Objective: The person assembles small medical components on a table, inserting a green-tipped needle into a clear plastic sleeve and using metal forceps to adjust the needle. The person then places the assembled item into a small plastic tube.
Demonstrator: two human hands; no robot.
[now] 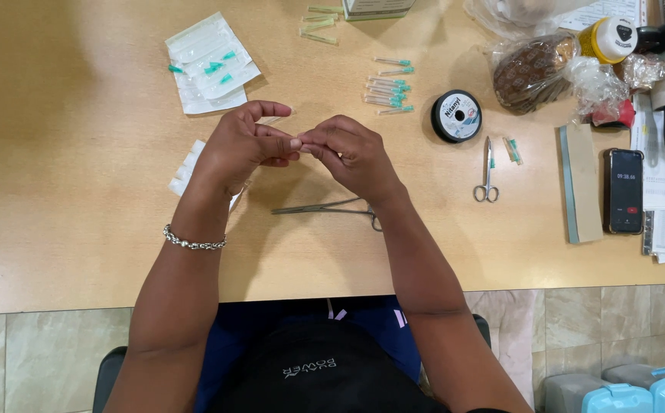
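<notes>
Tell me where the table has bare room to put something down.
Free: the wide wooden table left of the left hand, and the front strip below the forceps. Crowded: the right side around the scissors, thread spool, phone and bags.

Forceps [325, 207] on table [80, 229], scissors [487, 172] rightward

— Where's the camera sitting?
— On the person's head, looking almost straight down at the wooden table [57, 229] from close above.
— What does it take in?
— Table edge, lap and tiled floor [615, 321] fill the bottom of the picture. There's only this one view.
</notes>
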